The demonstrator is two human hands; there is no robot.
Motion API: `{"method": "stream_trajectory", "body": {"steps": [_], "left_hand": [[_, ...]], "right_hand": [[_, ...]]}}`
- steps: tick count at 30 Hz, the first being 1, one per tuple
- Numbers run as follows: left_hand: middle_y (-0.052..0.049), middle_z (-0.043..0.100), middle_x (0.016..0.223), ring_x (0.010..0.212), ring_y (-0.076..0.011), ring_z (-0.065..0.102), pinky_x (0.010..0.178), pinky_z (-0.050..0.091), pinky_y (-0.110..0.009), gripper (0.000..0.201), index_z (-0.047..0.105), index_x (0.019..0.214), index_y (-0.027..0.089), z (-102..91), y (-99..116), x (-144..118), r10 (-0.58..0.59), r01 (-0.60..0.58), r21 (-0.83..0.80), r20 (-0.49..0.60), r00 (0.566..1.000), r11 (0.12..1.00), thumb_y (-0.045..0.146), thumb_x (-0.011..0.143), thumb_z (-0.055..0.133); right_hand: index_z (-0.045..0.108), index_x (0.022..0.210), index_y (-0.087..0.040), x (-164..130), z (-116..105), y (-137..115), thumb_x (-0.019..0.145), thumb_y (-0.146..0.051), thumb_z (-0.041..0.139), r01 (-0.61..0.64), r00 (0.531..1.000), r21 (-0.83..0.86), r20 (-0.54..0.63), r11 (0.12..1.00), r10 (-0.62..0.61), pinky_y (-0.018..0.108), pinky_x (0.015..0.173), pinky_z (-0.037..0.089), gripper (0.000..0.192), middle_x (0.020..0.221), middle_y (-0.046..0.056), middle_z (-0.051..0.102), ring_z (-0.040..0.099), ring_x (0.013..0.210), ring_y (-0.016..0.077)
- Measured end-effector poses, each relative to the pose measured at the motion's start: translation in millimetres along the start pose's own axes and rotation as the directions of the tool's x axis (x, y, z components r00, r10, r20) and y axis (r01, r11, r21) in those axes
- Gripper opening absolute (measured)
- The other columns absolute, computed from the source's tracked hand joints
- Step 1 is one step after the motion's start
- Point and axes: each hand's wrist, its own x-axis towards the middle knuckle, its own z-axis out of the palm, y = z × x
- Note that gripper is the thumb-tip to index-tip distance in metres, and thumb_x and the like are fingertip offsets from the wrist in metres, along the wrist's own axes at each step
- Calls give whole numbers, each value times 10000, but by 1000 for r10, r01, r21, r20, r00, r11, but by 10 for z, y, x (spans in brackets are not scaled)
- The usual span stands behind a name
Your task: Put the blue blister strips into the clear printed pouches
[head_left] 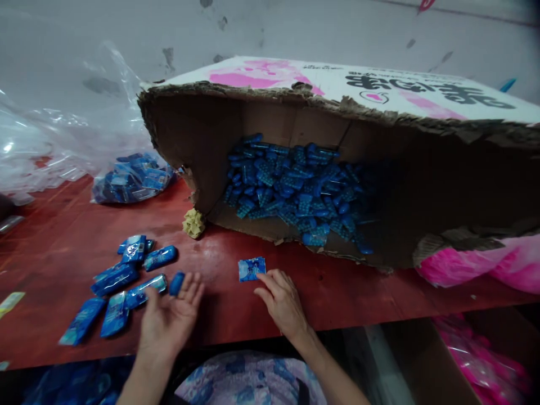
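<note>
My left hand (171, 318) is turned palm up above the red table, fingers stretched out and thumb apart. A small blue packet (176, 284) shows right by its fingertips; whether they touch it I cannot tell. Left of this hand lie several shiny blue packets (115, 279) in a loose group. My right hand (283, 304) reaches the lower right corner of a small stack of blue printed cards (250, 270) with its index fingertip. Its thumb is held away from the index finger, and the cards lie flat on the table.
A torn-edged cardboard box (295, 107) lies on its side, holding many blue handled pieces (291, 180). A clear bag of blue packets (133, 179) stands behind on the left. A crumpled yellowish lump (194, 223) sits by the box corner. Pink plastic (476, 260) lies at right.
</note>
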Motion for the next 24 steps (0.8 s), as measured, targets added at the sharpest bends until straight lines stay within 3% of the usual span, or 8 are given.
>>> {"method": "stream_trajectory", "body": {"steps": [3,5,7,10,13,16,24], "left_hand": [[-137,686,929,933,-217,627,758,529,-332,535,540,1093,97,-66,282,79,64,-65,-62,-17,998,996,516,804,374],[-122,691,864,886,-216,643,721,539,-346,411,538,1079,97,-86,291,84,-18,15,-35,-81,997,999,390,841,375],[-103,687,765,813,-218,659,682,543,-360,304,569,993,98,-85,170,64,-115,120,36,-114,987,992,279,848,373],[-62,662,629,684,-205,667,637,539,-338,170,597,870,119,-45,-144,-2,-209,210,226,-32,977,951,181,804,453],[-35,647,567,477,-150,617,489,501,-255,116,576,859,130,36,-465,-84,-243,213,417,20,970,884,137,746,547],[-16,642,585,363,-103,535,371,423,-210,202,525,895,136,141,-691,-128,-230,183,507,32,973,842,157,713,609],[5,614,570,325,-67,474,321,354,-178,226,505,903,133,221,-836,-36,-238,159,536,80,968,829,203,717,611]], "right_hand": [[585,1055,-269,168,42,85,835,-223,530,-68,998,-187,2,980,70,329,732,391,231,927,49,597,524,847,221],[598,1007,-261,254,92,108,844,-194,504,-92,995,-291,3,952,97,348,744,375,200,931,57,603,517,871,236],[609,939,-239,308,140,111,855,-154,464,-93,995,-340,-1,936,99,353,758,360,188,909,65,608,516,879,234],[604,843,-217,340,186,111,863,-111,420,-67,997,-360,0,930,71,329,741,345,214,854,57,613,521,833,210],[588,776,-207,329,203,126,865,-110,412,-39,999,-381,0,924,43,305,705,331,220,812,44,613,518,791,193],[570,741,-199,292,217,144,864,-120,419,-31,1000,-394,-6,919,31,299,688,320,210,782,37,608,517,770,190],[569,866,-198,281,237,156,831,-179,515,-13,1000,-382,-10,924,10,281,669,329,67,850,32,607,529,787,189]]}}
